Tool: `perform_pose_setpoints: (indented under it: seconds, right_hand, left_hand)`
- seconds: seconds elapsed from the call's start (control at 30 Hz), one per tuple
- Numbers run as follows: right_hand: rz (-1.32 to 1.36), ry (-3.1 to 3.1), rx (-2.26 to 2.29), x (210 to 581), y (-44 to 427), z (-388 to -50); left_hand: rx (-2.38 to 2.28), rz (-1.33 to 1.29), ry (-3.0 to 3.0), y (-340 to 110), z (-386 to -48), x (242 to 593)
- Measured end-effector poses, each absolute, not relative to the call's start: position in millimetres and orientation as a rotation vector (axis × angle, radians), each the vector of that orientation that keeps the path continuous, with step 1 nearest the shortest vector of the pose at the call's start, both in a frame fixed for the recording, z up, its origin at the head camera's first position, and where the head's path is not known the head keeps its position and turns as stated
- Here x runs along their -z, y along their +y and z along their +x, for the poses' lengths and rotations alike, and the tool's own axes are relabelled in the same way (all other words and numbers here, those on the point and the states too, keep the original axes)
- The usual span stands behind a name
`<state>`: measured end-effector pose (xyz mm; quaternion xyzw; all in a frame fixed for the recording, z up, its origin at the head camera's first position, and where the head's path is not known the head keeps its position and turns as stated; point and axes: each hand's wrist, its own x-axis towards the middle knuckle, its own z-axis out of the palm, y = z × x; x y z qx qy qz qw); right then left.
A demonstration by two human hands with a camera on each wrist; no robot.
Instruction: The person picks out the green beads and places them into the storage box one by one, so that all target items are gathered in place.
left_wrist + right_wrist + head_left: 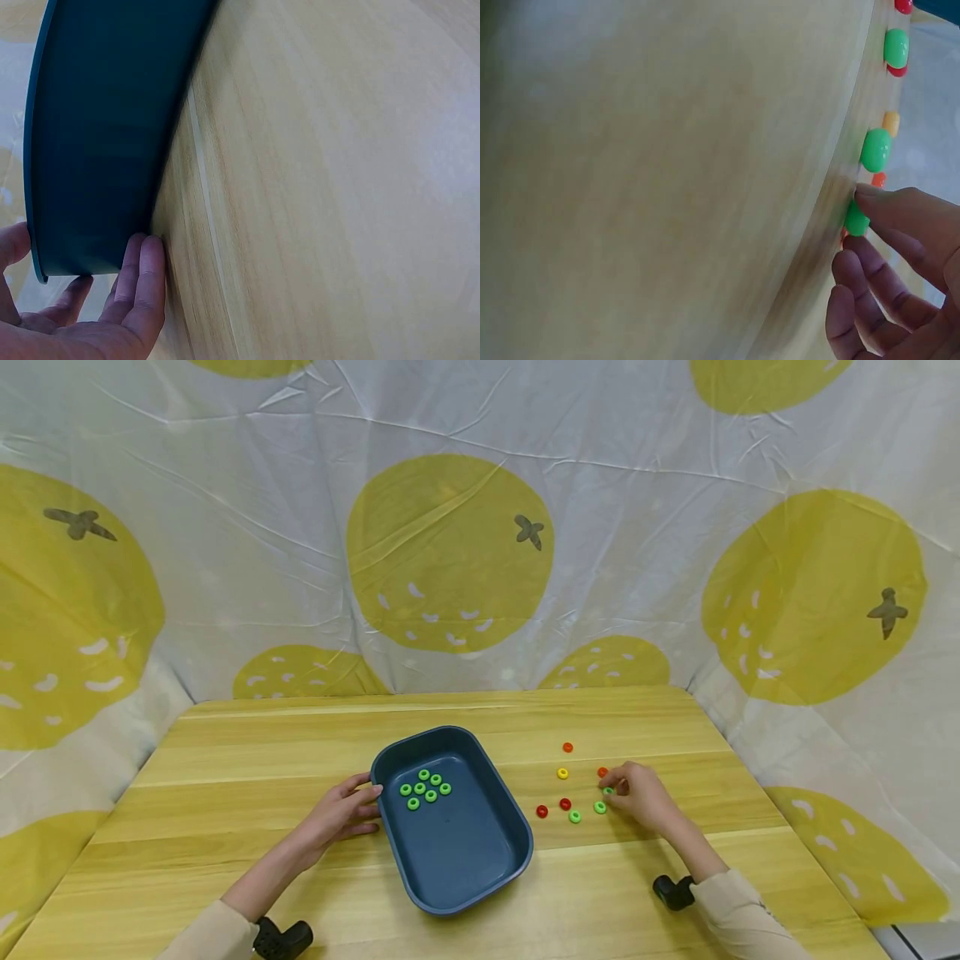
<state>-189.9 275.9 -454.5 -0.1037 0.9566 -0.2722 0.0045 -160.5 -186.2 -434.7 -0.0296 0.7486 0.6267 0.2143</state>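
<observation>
A cloth printed with yellow fruit (450, 552) hangs behind the wooden bench (262, 752). Your left grip (339, 817) holds the dark blue tray (465, 852) at its far-left corner, thumb at the rim and fingers against the outer wall. Seven green rings (424, 792) lie inside it. Right of the tray, your right grip (900, 277) is nearly closed, thumb and forefinger pinching one green ring (856, 217) low over the bench, near loose red, orange, yellow and green rings (566, 804).

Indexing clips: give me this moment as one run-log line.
left hand: holds tray | right hand: pinches green ring | tray: green rings | table: red rings, orange rings, yellow ring, other green rings
</observation>
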Motion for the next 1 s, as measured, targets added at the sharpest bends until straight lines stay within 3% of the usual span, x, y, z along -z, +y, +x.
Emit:
perform_pose_setpoints:
  seconds: [0.4, 0.7, 1.0]
  right_hand:
    - [-0.358, 3.018, 0.897, 452, 278, -191]
    - [-0.335, 2.932, 1.251, 443, 270, -191]
    - [-0.12, 2.438, 1.783, 434, 254, -193]
  left_hand:
    - [-1.731, -0.083, 2.079, -186, -160, 437]
    - [-1.761, -0.013, 2.058, -190, -161, 436]
    - [-1.755, -0.08, 2.078, -186, -161, 434]
